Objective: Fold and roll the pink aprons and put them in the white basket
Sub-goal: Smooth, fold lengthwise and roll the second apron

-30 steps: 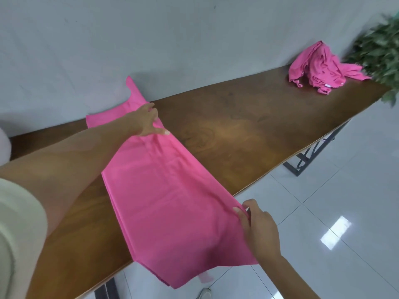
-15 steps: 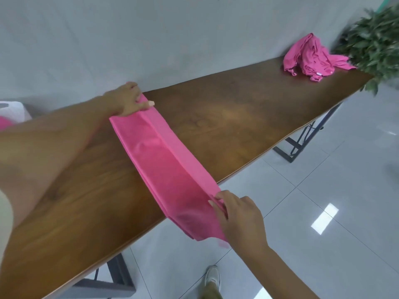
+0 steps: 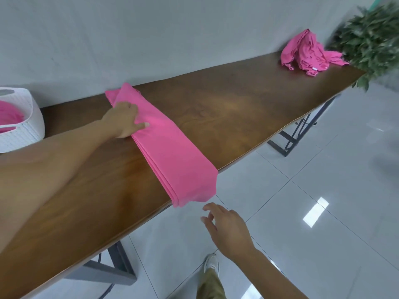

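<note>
White basket [image 3: 28, 132] is holding pink cloth [image 3: 9, 117] — left hand [image 3: 124, 120] is pressing the folded apron [image 3: 172, 154], right hand [image 3: 228, 230] hovering slack, empty.

A long brown wooden worktop [image 3: 237, 108] runs along a plain grey wall [image 3: 172, 35], standing on dark metal legs [image 3: 289, 143]. A leafy green plant [image 3: 375, 37] sits at its far right end, leaves overhanging the corner. Below the front edge lies a glossy floor [image 3: 323, 201] of pale tiles with bright reflections of light.
</note>
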`<state>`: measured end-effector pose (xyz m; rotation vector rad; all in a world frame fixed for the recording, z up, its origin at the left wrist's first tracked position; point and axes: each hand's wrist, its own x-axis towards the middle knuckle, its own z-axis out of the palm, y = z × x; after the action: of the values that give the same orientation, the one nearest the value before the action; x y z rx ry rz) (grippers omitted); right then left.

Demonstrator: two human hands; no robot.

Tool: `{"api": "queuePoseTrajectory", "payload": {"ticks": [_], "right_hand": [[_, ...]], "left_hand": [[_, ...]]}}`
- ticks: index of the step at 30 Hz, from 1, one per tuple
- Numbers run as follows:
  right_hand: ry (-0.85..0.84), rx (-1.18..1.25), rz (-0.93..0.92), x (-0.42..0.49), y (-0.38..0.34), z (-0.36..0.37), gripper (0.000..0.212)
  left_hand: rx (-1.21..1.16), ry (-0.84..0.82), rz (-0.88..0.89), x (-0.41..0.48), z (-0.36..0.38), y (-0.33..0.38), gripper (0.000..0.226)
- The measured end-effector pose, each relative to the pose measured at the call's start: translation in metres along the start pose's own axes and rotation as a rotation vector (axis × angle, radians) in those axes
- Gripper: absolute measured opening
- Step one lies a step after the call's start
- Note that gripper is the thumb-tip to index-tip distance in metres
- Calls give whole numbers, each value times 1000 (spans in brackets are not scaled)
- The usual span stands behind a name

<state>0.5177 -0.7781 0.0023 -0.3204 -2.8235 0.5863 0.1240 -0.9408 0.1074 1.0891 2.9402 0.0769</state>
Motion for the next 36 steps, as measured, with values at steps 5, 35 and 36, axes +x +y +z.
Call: {"api": "queuePoseTrajectory", "payload": {"ticks": [5,35,36], "right_hand": [[-161,-12,142,4,20,0,21],[-597,207,259,83,146,55,16],[-594,214,240,83,148,48,13]], "left_hand": [[-191,-47,99,-16,33,67,68],[-74,-55,52,-55,121,128,85],[-65,-58,54,-55,121,129,85]]}}
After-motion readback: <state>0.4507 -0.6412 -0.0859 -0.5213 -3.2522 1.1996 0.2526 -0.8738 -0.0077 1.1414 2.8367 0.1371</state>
